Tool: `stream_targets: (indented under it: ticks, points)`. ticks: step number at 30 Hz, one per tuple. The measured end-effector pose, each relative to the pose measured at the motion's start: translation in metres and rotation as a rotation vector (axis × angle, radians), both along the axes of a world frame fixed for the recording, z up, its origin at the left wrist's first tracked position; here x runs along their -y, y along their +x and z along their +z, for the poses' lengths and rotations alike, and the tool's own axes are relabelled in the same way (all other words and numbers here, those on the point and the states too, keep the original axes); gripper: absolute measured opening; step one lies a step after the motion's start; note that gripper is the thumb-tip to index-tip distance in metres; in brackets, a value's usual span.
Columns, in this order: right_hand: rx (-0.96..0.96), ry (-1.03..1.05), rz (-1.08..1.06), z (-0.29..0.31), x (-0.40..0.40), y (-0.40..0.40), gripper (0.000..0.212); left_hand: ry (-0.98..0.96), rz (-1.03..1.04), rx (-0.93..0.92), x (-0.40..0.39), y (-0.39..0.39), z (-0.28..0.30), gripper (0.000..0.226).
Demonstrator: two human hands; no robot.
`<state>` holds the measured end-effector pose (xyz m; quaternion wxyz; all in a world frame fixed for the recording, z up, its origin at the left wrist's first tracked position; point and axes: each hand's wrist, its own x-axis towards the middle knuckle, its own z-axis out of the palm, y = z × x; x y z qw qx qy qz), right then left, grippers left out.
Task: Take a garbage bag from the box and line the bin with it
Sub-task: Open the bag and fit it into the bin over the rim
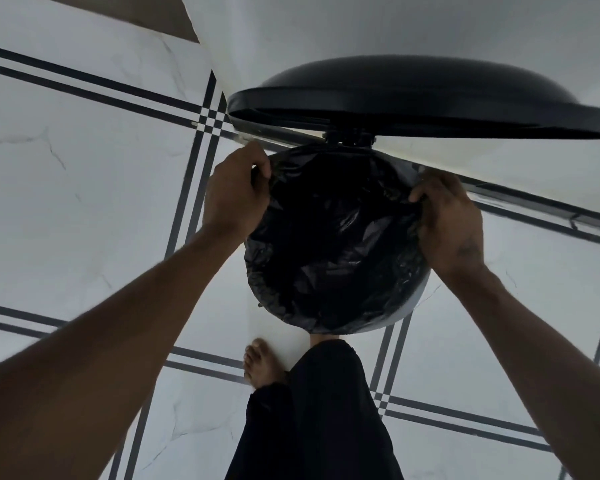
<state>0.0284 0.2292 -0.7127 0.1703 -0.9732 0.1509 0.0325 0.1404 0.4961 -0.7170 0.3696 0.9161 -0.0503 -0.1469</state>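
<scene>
I look down on the bin (417, 299), which stands on the tiled floor (84, 188) against the far wall, its black lid (413, 95) raised on the far hinge. The garbage bag (329, 244) sits inside the bin, its mouth spread across the opening and folded over most of the rim; a pale strip of bin wall shows at the near right. The box is not in view.

The left hand (234, 195) pinches the bag's edge at the far-left rim, fingers curled round the film. The right hand (451, 220) grips the edge at the right rim in the same manner. Both grips are closed on the bag.

My judgement: lining is nearly complete; the cuff needs seating.

Risks, 3 noted:
1. Thin film may tear if pulled hard over the rim.
2. The near-right edge may slip inward once released, since little overhang shows there.
3. The lid may drop onto the hands; 1 foot (264, 362) appears close to the bin base, and I cannot tell what holds the lid up.
</scene>
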Motion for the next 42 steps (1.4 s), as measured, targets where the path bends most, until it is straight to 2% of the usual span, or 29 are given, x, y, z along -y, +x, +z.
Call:
stream_targets:
  ticks: [5, 9, 11, 14, 16, 19, 22, 24, 27, 29, 32, 33, 35, 37, 40, 42]
  points:
    - [0.146, 0.058, -0.175, 0.001, 0.01, 0.004, 0.031, -0.048, 0.014, -0.01, -0.001, 0.005, -0.002, 0.034]
    - [0.095, 0.013, -0.195, -0.003, 0.022, 0.011, 0.048, -0.024, -0.066, -0.061, 0.005, 0.011, -0.001, 0.042]
    - [0.042, 0.017, -0.15, -0.007, 0.027, 0.016, 0.049, -0.014, -0.098, -0.174, 0.012, 0.015, 0.0, 0.042]
    - [-0.019, 0.082, -0.068, -0.022, 0.042, 0.024, 0.024, -0.122, 0.07, -0.494, 0.023, 0.033, -0.004, 0.035]
    - [-0.123, 0.197, -0.157, -0.035, 0.051, 0.025, 0.023, -0.122, 0.162, -0.65, 0.024, 0.041, -0.008, 0.032]
    - [-0.214, 0.588, -0.418, -0.037, 0.05, 0.011, 0.026, -0.169, 0.219, -0.751, 0.016, 0.031, -0.011, 0.034]
    - [-0.179, 0.878, -0.582, -0.028, 0.042, -0.018, 0.026, -0.244, 0.356, -0.711, 0.007, 0.003, -0.005, 0.028]
    - [-0.137, 0.961, -0.653, -0.018, 0.035, -0.037, 0.027, -0.293, 0.441, -0.667, -0.004, -0.026, 0.001, 0.031]
    - [-0.065, 1.065, -0.805, -0.006, 0.024, -0.054, 0.026, -0.291, 0.402, -0.541, -0.023, -0.077, 0.001, 0.035]
    - [-0.022, 1.025, -0.895, 0.0, 0.015, -0.06, 0.028, -0.251, 0.405, -0.497, -0.03, -0.11, 0.001, 0.037]
    - [0.079, 0.85, -0.986, 0.006, -0.002, -0.07, 0.018, -0.185, 0.584, -0.503, -0.028, -0.15, 0.006, 0.055]
    - [0.123, 0.833, -1.032, 0.008, -0.009, -0.074, 0.016, -0.2, 0.67, -0.529, -0.025, -0.159, 0.008, 0.05]
    - [0.179, 0.847, -1.12, 0.012, -0.022, -0.081, 0.034, -0.326, 0.83, -0.638, -0.022, -0.173, 0.009, 0.028]
    - [0.175, 0.823, -1.112, 0.014, -0.033, -0.087, 0.043, -0.403, 0.859, -0.686, -0.018, -0.184, 0.011, 0.012]
    - [0.168, 0.781, -1.016, 0.01, -0.044, -0.093, 0.015, -0.415, 0.859, -0.686, -0.013, -0.192, 0.013, 0.007]
    - [0.182, 0.792, -1.034, 0.006, -0.04, -0.094, 0.01, -0.456, 0.907, -0.705, -0.012, -0.193, 0.013, 0.012]
